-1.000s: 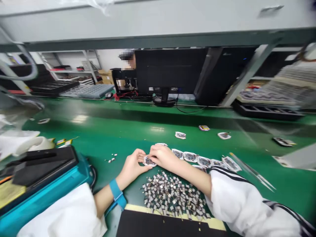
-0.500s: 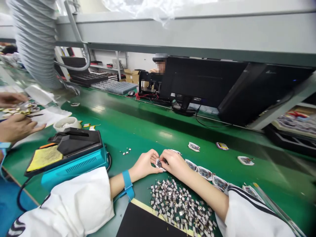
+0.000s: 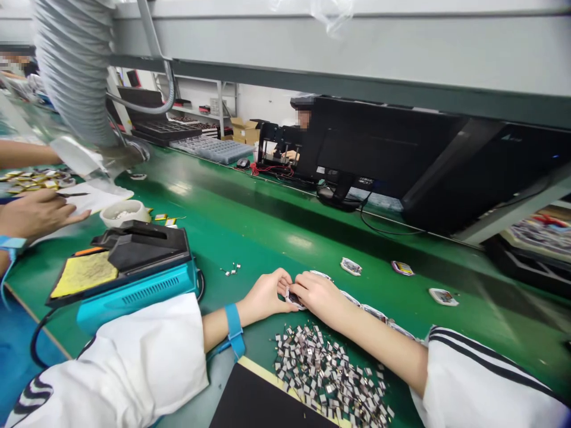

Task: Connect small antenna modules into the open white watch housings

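Observation:
My left hand and my right hand meet over the green bench, pinching a small white-edged circuit module between their fingers. The fingers hide most of it. Similar modules lie in a row under my right forearm, partly hidden. Below my hands sits a loose heap of small metal-and-dark components. A few of these tiny parts lie apart, left of my left hand. Further modules are scattered beyond my fingers. A blue wrist strap circles my left wrist.
A teal soldering station with a yellow sponge stands left of my hands. A co-worker's hand rests beyond it near a white cup. A black monitor and parts trays stand along the bench's far side.
The view has tilted and shifted slightly, moving the bench contents in frame. My hands stay together on the module, and my right forearm now covers more of the row.

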